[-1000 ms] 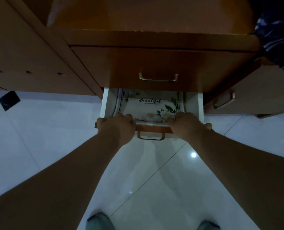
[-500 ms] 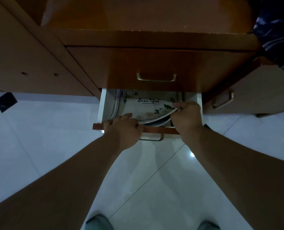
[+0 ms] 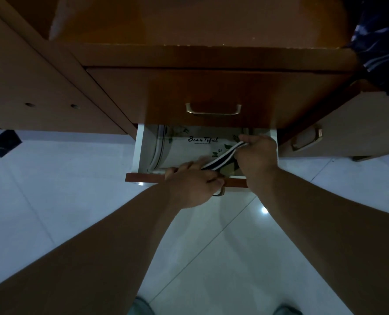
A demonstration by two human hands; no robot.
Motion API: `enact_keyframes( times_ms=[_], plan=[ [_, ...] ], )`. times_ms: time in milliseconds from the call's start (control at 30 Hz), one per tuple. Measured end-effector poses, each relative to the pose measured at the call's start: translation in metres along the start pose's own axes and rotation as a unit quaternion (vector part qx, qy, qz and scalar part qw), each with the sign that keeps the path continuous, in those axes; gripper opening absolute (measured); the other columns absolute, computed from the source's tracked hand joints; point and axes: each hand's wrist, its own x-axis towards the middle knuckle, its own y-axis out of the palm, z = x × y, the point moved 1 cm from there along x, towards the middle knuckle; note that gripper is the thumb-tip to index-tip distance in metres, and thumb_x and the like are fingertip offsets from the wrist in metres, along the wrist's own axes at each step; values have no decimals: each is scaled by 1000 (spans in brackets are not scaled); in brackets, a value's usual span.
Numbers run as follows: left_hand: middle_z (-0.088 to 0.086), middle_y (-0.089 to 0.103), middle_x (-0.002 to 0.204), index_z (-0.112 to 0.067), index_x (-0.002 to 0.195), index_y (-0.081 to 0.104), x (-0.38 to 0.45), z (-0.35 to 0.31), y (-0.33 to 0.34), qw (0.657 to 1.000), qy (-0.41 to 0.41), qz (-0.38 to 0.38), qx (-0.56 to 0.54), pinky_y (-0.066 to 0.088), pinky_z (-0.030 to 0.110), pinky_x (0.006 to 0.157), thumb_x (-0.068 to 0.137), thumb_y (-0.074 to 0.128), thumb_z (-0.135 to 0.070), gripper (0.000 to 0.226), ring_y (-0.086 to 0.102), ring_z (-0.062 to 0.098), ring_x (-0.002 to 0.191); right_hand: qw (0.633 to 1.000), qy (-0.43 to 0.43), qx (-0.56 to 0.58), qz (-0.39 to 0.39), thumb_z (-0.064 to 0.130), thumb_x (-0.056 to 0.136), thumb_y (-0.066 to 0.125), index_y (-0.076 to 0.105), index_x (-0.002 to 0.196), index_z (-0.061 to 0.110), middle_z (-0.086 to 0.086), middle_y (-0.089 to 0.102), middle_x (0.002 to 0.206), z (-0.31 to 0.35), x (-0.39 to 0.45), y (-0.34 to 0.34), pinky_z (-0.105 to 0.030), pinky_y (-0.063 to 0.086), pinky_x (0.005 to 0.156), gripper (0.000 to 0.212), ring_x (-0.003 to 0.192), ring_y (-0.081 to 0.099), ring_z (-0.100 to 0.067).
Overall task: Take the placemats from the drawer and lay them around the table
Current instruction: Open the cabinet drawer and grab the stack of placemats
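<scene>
Reaching into the open lower drawer (image 3: 141, 151), both hands worked at the stack of placemats (image 3: 184, 146) that lay inside it. The right hand (image 3: 256, 155) was at the right side of the drawer, its fingers curled round the raised striped edge of the stack. The left hand (image 3: 192, 185) was over the front edge of the drawer, fingers under the same lifted edge; whether it gripped could not be told. Above the drawer, the upper drawer (image 3: 214, 92) was closed.

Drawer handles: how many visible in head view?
3: one on the closed drawer, one on the right cabinet front, one under the left hand, mostly hidden, on the open drawer.
</scene>
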Motion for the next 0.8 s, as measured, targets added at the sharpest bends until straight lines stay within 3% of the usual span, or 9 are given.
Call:
enact_keyframes(
  times_ms=[100, 167, 233, 333, 400, 533, 633, 733, 800],
  plan=[
    [-10, 9, 171, -47, 153, 34, 10, -1, 3, 1000, -1, -13, 15, 16, 59, 118, 102, 23, -64, 54, 18, 24, 155, 999, -29, -11, 15, -10, 89, 58, 67, 121, 16, -9, 58, 132, 10, -2, 0, -29, 53, 97, 43, 114, 62, -24],
    [-7, 17, 170, -39, 156, 33, 10, -4, 3, 998, 4, -49, 25, 18, 54, 118, 104, 25, -59, 57, 23, 20, 153, 999, -34, -20, 23, -2, 89, 61, 68, 122, 17, -9, 58, 131, 15, -4, -4, -31, 55, 94, 39, 108, 64, -22],
    [-9, 26, 167, -35, 154, 41, 4, -7, 1, 995, 9, -98, 16, 21, 48, 116, 105, 28, -54, 53, 31, 16, 149, 997, -32, -68, 14, 18, 91, 64, 66, 126, 19, -7, 55, 136, 17, -1, -8, -36, 54, 96, 35, 104, 65, -20],
    [-12, 37, 162, -31, 145, 54, -6, -6, -4, 982, 37, -185, 26, 26, 42, 114, 108, 32, -45, 46, 40, 13, 143, 984, 7, -165, 60, 42, 94, 53, 58, 132, 20, -4, 56, 137, 24, -2, -9, -44, 44, 107, 44, 121, 56, -27],
    [-11, 43, 158, -29, 142, 59, -11, 0, -6, 969, 78, -230, 39, 29, 41, 114, 107, 41, -37, 40, 45, 13, 139, 984, 68, -141, 85, 48, 91, 50, 54, 135, 14, -11, 58, 135, 30, -3, -11, -48, 50, 100, 55, 120, 58, -33],
    [1, 67, 135, -20, 125, 75, -14, 17, -4, 939, 167, -294, 63, 51, 49, 103, 90, 71, -8, 37, 64, 25, 117, 976, 192, 14, 100, 24, 98, 56, 52, 133, 10, -13, 56, 132, 46, -2, -24, -38, 57, 73, 38, 105, 60, -27],
    [4, 76, 117, -14, 109, 81, -20, 21, -4, 916, 228, -329, 37, 60, 40, 89, 78, 79, 5, 36, 70, 25, 101, 955, 274, 42, 105, 9, 95, 63, 57, 115, 8, -17, 59, 120, 51, -8, -35, -42, 60, 84, 22, 105, 64, -30],
    [0, 76, 114, -16, 103, 82, -31, 21, -8, 909, 266, -321, -19, 61, 36, 86, 85, 74, 4, 28, 68, 21, 103, 951, 255, -36, 169, 3, 89, 71, 63, 121, 11, -15, 61, 120, 44, -16, -41, -40, 59, 87, 34, 103, 65, -30],
    [-4, 75, 111, -21, 103, 77, -38, 19, -12, 927, 229, -277, -104, 60, 39, 86, 93, 69, -4, 22, 66, 15, 103, 957, 215, -73, 180, 4, 87, 73, 66, 123, 19, -9, 61, 120, 37, -18, -43, -34, 60, 78, 39, 99, 66, -26]
  ],
)
